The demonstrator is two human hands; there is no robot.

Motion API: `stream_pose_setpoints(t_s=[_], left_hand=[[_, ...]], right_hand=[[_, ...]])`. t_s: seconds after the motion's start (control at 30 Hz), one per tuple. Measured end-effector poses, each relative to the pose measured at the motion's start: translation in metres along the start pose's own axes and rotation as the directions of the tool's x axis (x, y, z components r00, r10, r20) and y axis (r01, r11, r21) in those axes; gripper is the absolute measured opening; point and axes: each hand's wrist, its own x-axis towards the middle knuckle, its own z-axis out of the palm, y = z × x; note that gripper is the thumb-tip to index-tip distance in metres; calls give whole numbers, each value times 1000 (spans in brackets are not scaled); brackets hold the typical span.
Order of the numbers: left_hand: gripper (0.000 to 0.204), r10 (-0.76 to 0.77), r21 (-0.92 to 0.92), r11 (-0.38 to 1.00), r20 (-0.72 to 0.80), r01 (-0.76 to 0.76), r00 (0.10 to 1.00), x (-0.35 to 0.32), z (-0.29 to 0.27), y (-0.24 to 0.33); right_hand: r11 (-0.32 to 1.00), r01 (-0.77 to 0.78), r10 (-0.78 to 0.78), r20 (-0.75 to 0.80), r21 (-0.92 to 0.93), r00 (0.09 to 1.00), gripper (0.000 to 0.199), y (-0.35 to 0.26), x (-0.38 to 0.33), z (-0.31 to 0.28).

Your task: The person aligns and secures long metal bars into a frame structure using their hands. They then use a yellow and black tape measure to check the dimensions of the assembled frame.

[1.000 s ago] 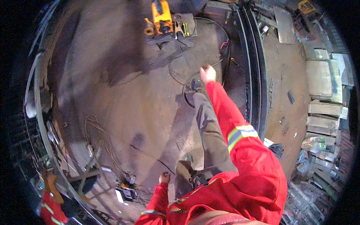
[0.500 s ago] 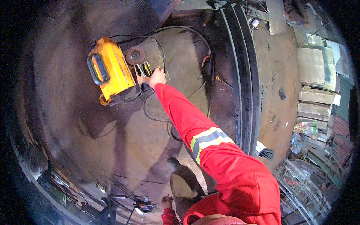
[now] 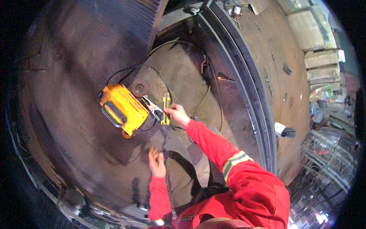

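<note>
My right hand pinches a short, flat yellow bar-shaped tool with a dark middle; its exact kind is not clear. Just left of it, on the brown metal surface, lies a silver clamp-like tool. Beyond that is a round reddish-brown abrasive disc, beside a yellow welding machine with a black carrying handle. My left hand is raised nearer to me, its fingers apart and nothing visible in them.
Black cables loop around the machine. A red-handled piece and an orange-handled screwdriver-like tool lie near long dark steel beams on the right. A corrugated metal panel stands at the far side.
My right hand has lifted the yellow bar-shaped tool away from beside the clamp-like tool. My left hand has come up and forward. The view has shifted, so the machine appears lower.
</note>
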Motion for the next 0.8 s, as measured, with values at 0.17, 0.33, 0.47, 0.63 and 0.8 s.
stream_pose_setpoints(t_s=[0.17,0.33,0.47,0.63,0.8], left_hand=[[45,-33,-221,961,510,168,859,69,73,88],[38,-54,-90,988,551,123,833,67,153,130],[49,-21,-281,925,632,255,774,71,213,197],[39,18,-218,967,574,132,819,80,306,250],[27,43,-218,968,635,126,772,100,368,312]], right_hand=[[847,-89,142,-62,524,988,12,-47,-95,-47],[604,1,166,-128,797,978,15,-104,-121,-108],[563,6,122,-91,827,988,17,-128,-112,-171],[654,31,35,-70,756,997,17,-193,-99,-259],[710,70,-21,-78,701,997,13,-270,-84,-323]])
